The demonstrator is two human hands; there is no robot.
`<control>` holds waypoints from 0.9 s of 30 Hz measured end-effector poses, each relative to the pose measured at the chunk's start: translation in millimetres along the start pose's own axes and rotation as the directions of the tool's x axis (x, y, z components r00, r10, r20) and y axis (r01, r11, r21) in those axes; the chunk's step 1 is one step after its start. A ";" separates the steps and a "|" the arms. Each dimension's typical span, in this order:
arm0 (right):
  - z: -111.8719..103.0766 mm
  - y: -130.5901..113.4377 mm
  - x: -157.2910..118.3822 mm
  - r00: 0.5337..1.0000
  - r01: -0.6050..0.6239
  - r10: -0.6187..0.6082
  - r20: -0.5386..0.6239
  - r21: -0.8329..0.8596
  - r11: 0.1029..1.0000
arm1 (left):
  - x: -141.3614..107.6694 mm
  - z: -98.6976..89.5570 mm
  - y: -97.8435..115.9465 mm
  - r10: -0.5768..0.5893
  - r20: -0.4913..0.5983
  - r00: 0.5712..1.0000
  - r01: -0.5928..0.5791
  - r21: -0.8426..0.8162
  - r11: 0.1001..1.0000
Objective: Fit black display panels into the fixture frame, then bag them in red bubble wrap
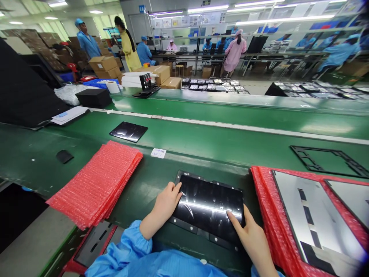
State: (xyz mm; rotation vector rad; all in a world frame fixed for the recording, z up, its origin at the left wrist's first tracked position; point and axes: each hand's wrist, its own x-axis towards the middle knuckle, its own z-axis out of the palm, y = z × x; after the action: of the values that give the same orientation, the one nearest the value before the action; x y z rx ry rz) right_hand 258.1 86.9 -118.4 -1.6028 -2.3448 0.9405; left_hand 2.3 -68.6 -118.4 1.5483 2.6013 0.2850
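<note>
A glossy black screen (211,196) is lying on a dark, white-dotted tray (190,227) on the green counter (135,207), between the two hands. The left hand (165,204) is touching the screen's left edge with its fingers bent; whether they are gripping, I cannot tell. The right hand (255,238) is gripping the right edge, its thumb pressing on the glass. Red bubble wrap (98,181) is sitting to the left, and silver panels (325,215) are resting on more red wrap (262,204) to the right.

Lit ceiling tubes (285,19) — grey wall (131,9) — pale windows (54,31) left.
</note>
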 end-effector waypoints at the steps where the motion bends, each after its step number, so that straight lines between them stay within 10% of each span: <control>1: -1.0 -1.1 0.6 1.000 0.011 -0.011 0.009 -0.032 0.999 | 0.1 -1.0 0.4 0.005 0.005 1.000 -0.005 0.013 1.000; 8: -3.9 -1.6 7.6 0.974 0.154 -0.218 -0.059 -0.529 0.835 | 6.6 -13.3 5.0 0.048 0.036 0.998 -0.052 0.113 0.992; 13: -10.3 0.8 16.8 0.813 0.434 -0.578 -0.067 -0.592 0.679 | 9.8 -17.0 7.1 0.077 0.031 0.997 -0.081 0.159 0.984; 21: -25.6 -4.8 13.1 0.874 0.438 -0.486 0.023 -0.472 0.765 | 6.7 0.8 -19.0 0.254 -0.061 0.965 -0.238 0.192 0.952; 27: -25.4 -3.9 8.9 0.905 0.421 -0.401 0.146 -0.452 0.786 | 1.5 3.4 -38.8 0.319 0.173 0.932 -0.329 0.034 0.944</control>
State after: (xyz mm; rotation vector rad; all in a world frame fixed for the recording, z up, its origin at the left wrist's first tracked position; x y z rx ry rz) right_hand 262.9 104.2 -98.0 -1.0940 -2.9452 0.3174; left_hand -31.1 -84.9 -129.9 1.9331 2.2439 0.0939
